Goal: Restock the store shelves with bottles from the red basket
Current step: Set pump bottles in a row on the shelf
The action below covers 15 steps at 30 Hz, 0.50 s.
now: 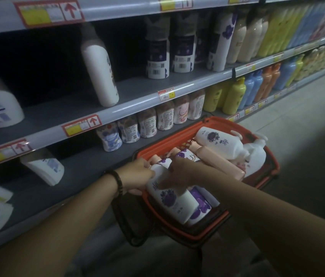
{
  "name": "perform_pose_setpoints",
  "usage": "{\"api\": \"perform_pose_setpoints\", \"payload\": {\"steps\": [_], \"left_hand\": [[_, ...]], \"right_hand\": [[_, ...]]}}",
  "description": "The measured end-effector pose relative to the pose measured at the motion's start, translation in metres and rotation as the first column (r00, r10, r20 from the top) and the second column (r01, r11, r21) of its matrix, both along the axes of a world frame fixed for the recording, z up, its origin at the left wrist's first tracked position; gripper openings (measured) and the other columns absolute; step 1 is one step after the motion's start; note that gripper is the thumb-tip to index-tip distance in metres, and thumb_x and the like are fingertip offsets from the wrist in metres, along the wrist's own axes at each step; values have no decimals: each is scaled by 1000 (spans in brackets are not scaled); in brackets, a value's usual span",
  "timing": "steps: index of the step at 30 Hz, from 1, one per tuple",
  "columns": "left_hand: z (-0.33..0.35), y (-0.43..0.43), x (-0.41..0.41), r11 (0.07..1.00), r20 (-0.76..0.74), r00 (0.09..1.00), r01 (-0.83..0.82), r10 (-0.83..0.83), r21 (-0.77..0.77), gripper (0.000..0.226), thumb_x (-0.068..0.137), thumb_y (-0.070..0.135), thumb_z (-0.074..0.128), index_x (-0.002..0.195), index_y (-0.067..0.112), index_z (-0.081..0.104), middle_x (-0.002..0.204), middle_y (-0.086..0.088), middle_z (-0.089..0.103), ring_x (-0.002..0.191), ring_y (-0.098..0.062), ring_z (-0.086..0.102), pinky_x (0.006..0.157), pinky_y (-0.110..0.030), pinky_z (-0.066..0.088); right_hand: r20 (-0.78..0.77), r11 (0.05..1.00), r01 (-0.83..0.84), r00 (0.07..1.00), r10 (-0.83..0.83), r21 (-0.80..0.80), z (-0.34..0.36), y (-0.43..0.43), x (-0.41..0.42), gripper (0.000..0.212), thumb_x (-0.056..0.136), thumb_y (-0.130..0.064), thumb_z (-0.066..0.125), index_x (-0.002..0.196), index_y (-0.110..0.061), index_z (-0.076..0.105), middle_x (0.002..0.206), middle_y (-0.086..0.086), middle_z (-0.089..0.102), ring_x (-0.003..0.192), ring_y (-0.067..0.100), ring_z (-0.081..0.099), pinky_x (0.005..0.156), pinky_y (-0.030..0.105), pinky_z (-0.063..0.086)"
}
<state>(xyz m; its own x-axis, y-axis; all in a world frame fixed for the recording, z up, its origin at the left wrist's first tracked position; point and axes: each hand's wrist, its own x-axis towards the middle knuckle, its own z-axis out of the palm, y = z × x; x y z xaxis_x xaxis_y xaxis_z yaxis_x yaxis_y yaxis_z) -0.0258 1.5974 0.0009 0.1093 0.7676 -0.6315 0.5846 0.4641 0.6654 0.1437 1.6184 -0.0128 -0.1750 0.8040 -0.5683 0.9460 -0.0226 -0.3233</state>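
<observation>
The red basket (209,124) sits on the floor by the shelves, full of lying bottles. My left hand (137,174) grips the left side of a white bottle with a purple flower (170,198) at the near end of the basket. My right hand (181,174) lies on top of the same bottle, fingers curled over it. Further back lie a second white flower bottle (217,141), a pink bottle (217,160) and a white pump bottle (257,154).
The middle shelf (137,90) holds one white bottle (99,68) standing alone, purple-labelled bottles (157,56) to its right and a dark gap to its left. The lower shelf (81,166) carries small patterned bottles (147,122). Grey floor (307,126) lies to the right.
</observation>
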Motion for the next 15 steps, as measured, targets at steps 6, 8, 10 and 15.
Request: {"api": "perform_pose_setpoints", "payload": {"steps": [6, 8, 10, 15], "left_hand": [[0, 1, 0, 998, 63, 997, -44, 47, -50, 19, 104, 6, 47, 98, 24, 52, 94, -3, 54, 73, -17, 54, 66, -30, 48], [1, 0, -1, 997, 70, 996, -54, 58, -57, 21, 103, 4, 46, 99, 22, 54, 92, -4, 51, 69, -17, 49, 65, -30, 44], [3, -2, -1, 995, 86, 993, -77, 82, -62, 21, 102, 3, 46, 98, 22, 55, 93, -4, 52, 71, -16, 49, 68, -30, 46], [7, -6, 1, 986, 151, 977, -141, 152, -84, 25, 100, 1, 53, 116, 20, 57, 111, -7, 63, 96, -20, 62, 89, -37, 52]], "right_hand": [[61, 1000, -29, 998, 28, 13, -3, 0, -5, 56, 83, -61, 83, 100, -15, 57, 80, -2, 53, 90, 19, 59, 69, 31, 46], [69, 1000, -18, 997, 18, 0, -6, 2, -6, 58, 82, -62, 83, 104, -14, 58, 80, -2, 52, 92, 20, 58, 74, 31, 46], [54, 1000, -15, 998, 16, -15, -8, 3, -7, 67, 82, -63, 83, 117, -11, 62, 87, -1, 55, 94, 20, 59, 76, 32, 47], [4, 999, 39, 999, -39, -22, -5, 5, -7, 78, 82, -62, 84, 131, -6, 63, 100, 4, 62, 94, 22, 62, 75, 32, 50]]}}
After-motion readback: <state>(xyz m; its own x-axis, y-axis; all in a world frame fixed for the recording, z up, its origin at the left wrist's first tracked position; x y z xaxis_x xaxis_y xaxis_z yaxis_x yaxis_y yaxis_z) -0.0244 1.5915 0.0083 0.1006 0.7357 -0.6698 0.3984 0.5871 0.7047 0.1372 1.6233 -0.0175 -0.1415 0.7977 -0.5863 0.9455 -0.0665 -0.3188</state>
